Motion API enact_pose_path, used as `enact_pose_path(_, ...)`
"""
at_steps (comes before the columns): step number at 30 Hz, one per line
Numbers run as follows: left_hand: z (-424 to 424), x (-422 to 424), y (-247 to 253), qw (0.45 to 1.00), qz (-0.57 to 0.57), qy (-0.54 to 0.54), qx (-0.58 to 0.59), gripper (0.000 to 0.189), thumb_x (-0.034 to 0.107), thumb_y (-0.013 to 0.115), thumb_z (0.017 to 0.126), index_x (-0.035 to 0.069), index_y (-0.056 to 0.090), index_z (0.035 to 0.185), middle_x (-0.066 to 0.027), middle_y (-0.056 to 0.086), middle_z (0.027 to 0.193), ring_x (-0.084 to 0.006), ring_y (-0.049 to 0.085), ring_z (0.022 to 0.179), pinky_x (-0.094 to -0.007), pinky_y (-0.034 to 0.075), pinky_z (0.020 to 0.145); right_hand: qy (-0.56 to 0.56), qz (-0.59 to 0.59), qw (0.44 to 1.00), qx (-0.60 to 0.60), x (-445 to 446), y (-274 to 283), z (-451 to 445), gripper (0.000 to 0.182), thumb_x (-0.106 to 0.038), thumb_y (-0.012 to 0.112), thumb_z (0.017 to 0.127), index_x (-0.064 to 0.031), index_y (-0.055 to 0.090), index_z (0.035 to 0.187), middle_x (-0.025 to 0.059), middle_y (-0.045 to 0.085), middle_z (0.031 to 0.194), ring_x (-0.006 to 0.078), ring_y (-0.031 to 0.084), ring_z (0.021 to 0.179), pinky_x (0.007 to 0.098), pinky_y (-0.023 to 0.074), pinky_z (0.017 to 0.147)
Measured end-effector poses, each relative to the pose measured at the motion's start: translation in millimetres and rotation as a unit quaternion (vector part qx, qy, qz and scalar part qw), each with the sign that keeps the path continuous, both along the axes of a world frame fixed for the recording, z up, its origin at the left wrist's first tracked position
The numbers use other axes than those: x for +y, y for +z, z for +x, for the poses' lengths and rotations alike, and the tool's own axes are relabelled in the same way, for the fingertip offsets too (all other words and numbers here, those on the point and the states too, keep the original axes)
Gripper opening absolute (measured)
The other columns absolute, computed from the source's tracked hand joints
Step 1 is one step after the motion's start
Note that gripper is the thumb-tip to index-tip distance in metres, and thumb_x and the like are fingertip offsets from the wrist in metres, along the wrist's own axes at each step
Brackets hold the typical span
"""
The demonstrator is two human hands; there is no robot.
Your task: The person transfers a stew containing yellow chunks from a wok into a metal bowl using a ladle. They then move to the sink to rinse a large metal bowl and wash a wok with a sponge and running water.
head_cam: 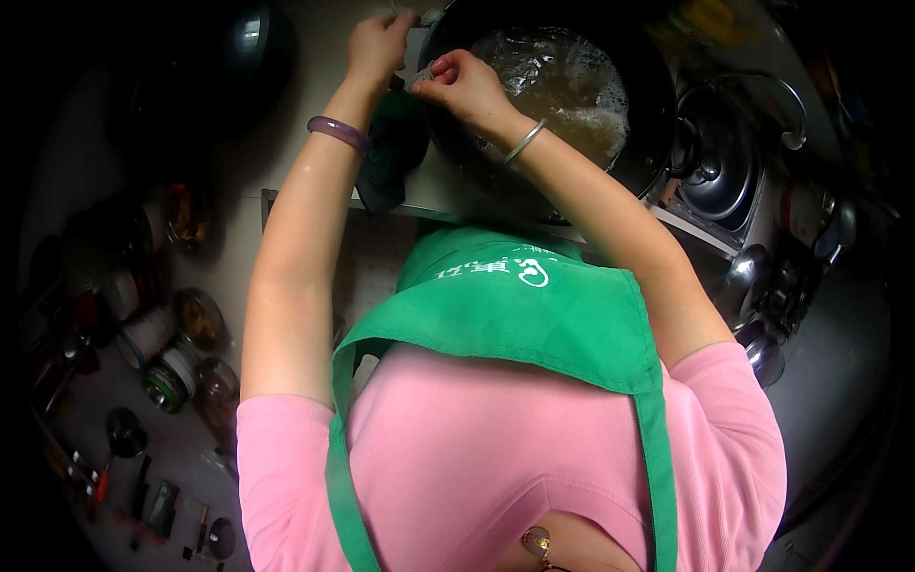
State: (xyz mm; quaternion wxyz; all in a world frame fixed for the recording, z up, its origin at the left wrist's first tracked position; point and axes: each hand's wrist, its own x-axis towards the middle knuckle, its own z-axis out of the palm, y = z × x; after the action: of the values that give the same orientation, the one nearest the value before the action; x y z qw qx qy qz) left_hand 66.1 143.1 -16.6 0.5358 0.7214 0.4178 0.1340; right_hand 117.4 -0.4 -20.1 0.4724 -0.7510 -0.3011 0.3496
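Note:
My left hand is at the top, left of a large dark pot, its fingers bent near a small dark handle or fitting; what it holds is hard to tell. My right hand is raised over the pot's left rim, thumb and fingers pinched on a small greyish mesh-like piece. Inside the pot lies cloudy, foamy liquid with shiny highlights. A dark green cloth hangs over the counter edge below my left hand.
A metal sink with a curved faucet lies right of the pot. Jars and cans stand at the left, with a ladle and other utensils below. A dark round vessel is at upper left.

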Motion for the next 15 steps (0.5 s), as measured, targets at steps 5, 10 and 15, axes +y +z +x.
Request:
enact_pose_path(5, 4, -3, 6, 1.000, 0.002, -0.001, 0.009, 0.037, 0.034, 0.058, 0.080, -0.002, 0.063, 0.089, -0.0028, 0.050, 0.060, -0.0106, 0.047, 0.045, -0.0251, 0.038, 0.042, 0.019, -0.035, 0.991, -0.126, -6, 6, -12, 0.044, -0.027, 0.074, 0.063, 0.0014, 0.055, 0.091, 0.0110, 0.059, 0.077, 0.0209, 0.058, 0.072, 0.0299, 0.0471, 0.067)
enact_pose_path(10, 2, 2, -6, 1.000, -0.022, 0.001, -0.016, 0.036, 0.033, 0.059, 0.080, -0.001, 0.063, 0.091, -0.0022, 0.050, 0.060, -0.0099, 0.046, 0.045, -0.0241, 0.037, 0.041, 0.141, -0.038, 0.976, -0.161, -56, 19, -35, 0.033, -0.016, 0.067, 0.065, 0.0019, 0.052, 0.088, 0.0153, 0.055, 0.081, 0.0290, 0.056, 0.076, 0.0341, 0.0459, 0.069)
enact_pose_path(15, 1, 1, -1, 1.000, -0.001, -0.026, -0.013, 0.036, 0.032, 0.059, 0.081, -0.001, 0.063, 0.094, 0.0002, 0.047, 0.056, -0.0081, 0.043, 0.045, -0.0235, 0.036, 0.041, 0.250, -0.009, 0.926, -0.282, -127, 30, -36, 0.029, -0.006, 0.062, 0.064, 0.0003, 0.048, 0.089, 0.0140, 0.050, 0.083, 0.0297, 0.051, 0.079, 0.0355, 0.0437, 0.070)
